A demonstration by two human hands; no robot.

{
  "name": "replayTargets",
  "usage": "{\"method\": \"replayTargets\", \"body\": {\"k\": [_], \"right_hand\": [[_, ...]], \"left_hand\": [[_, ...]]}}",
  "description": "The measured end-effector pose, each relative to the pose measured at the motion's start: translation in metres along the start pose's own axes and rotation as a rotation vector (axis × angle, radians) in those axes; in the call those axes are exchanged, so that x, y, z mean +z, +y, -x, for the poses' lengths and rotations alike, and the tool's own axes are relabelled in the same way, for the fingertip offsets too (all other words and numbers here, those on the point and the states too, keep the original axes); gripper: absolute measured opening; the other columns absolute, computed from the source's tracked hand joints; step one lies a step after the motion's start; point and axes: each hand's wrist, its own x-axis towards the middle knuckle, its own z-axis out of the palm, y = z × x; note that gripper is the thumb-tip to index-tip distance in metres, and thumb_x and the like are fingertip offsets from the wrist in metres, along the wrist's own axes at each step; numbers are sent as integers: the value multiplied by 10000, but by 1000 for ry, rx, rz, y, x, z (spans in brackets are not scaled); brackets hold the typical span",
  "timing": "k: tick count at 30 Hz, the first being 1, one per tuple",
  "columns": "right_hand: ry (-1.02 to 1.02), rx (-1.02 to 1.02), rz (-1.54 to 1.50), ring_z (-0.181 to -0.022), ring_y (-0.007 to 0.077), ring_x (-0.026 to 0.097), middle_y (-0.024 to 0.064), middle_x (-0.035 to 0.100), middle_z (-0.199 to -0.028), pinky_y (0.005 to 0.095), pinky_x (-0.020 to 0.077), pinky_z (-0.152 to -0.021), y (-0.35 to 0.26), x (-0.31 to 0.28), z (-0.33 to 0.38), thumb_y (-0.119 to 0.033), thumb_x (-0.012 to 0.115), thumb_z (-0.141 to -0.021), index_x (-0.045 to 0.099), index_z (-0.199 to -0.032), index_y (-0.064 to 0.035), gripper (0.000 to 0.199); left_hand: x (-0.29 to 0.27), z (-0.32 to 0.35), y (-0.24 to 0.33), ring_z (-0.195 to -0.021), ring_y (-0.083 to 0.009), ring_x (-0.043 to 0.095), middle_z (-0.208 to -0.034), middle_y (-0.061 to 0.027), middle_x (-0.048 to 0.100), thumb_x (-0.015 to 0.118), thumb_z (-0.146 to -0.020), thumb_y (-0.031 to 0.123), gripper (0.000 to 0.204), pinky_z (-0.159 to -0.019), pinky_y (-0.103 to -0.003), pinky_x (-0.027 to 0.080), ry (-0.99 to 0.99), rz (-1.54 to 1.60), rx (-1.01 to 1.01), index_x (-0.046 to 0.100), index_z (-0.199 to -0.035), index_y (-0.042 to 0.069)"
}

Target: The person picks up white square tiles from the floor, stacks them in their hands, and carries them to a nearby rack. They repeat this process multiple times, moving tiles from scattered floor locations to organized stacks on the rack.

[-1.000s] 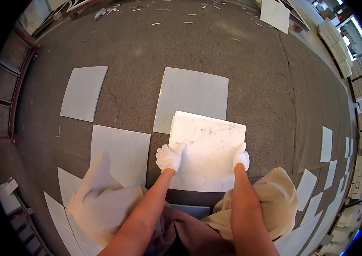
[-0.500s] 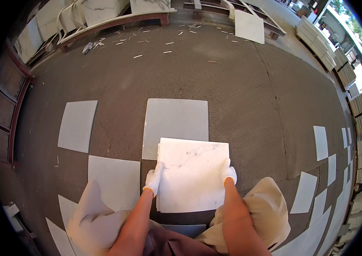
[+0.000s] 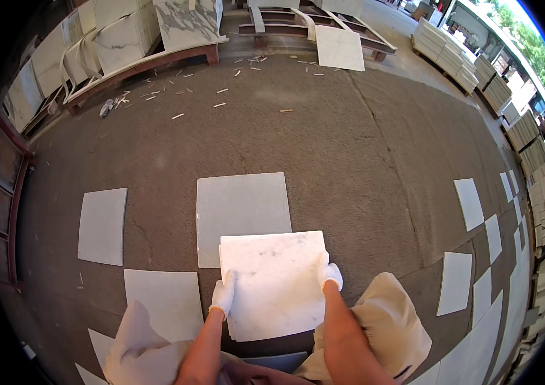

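A small stack of square white marble tiles (image 3: pixel 274 292) with faint grey veining is between my two hands, low in front of my knees. My left hand (image 3: pixel 224 293), in a white knit glove, grips the stack's left edge with the thumb on the top face. On the right edge my gloved right hand (image 3: pixel 328 273) holds it the same way. The tile edges are slightly offset at the left. Behind the stack, partly covered by it, a larger pale grey tile (image 3: pixel 242 205) lies on the floor. My fingertips under the stack are hidden.
Single tiles lie at left, one farther off (image 3: pixel 103 226) and one beside my knee (image 3: pixel 163 301). More floor tiles (image 3: pixel 456 282) run along the right. Marble blocks on a red metal rack (image 3: pixel 150 67) stand at the back, near scattered chips. Stacked slabs (image 3: pixel 446 54) line the far right.
The view has tilted and turned, so the floor tiles sit lower and farther left in it. Both hands still hold the stack, which now sits a little rotated, its right side higher.
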Motion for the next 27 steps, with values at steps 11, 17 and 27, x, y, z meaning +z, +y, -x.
{"method": "replayTargets", "body": {"k": [11, 17, 27], "right_hand": [[-134, -159, -90, -1239, 377, 539, 253, 604, -1255, 439, 428, -997, 21, -18, -17, -780, 254, -876, 635, -1194, 32, 952], [-341, -43, -402, -1209, 340, 553, 199, 629, -1250, 447, 407, -999, 13, -24, -1, -824, 339, -826, 587, -1281, 18, 988], [-395, -66, -208, -1326, 310, 447, 213, 534, -1367, 406, 295, -1114, 29, 5, -6, -809, 292, -853, 511, -1346, 39, 1004]], "left_hand": [[-6, -5, 20, -1251, -404, 519, -1265, -352, 548, 363, -825, 811, 1067, -1040, -418, 394, -62, -232, -79, 539, -1237, -158], [-15, -2, 34, -1282, -390, 497, -1295, -343, 531, 356, -827, 808, 1070, -1067, -401, 369, -80, -208, -101, 536, -1245, -160], [-13, 13, -38, -1306, -373, 474, -1350, -310, 510, 354, -834, 807, 1087, -1068, -388, 363, -67, -47, -163, 468, -1314, -161]]}}
